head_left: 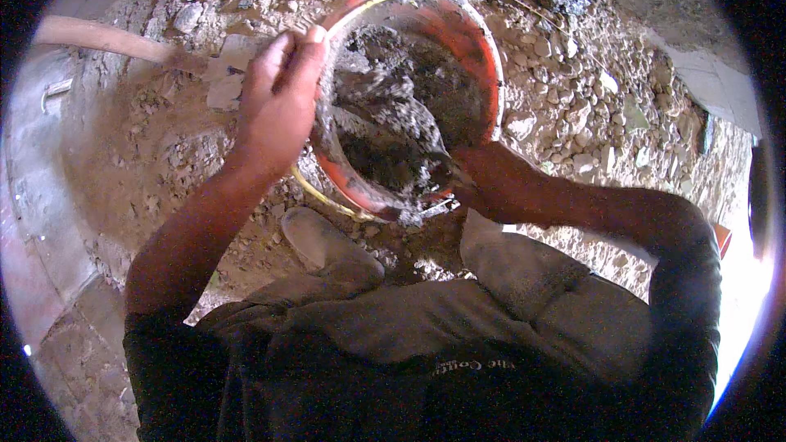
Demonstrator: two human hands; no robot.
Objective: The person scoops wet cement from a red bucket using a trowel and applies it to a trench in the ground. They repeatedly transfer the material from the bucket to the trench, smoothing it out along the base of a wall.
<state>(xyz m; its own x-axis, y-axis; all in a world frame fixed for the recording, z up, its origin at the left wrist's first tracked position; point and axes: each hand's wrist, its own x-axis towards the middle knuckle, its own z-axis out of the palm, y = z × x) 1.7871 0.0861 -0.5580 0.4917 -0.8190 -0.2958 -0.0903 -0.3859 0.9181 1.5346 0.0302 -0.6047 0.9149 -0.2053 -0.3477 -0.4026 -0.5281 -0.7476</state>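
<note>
An orange bucket [491, 74] with a grime-covered rim holds lumpy grey, dark wet material [385, 98], some smeared on its inner wall. My left hand [278, 106] is closed on the bucket's left rim, thumb near the top. My right hand [471, 172] is at the lower right of the bucket; its fingers are partly hidden in shadow, so what exactly they grip is unclear. A yellow band [319, 192] shows below the bucket's left side.
A wooden handle [106, 37] extends from the upper left over dirt and rubble [581, 106]. Pale slabs [41, 155] line the left. My feet [319, 241] stand just below the bucket, and a concrete ledge [712, 90] is at upper right.
</note>
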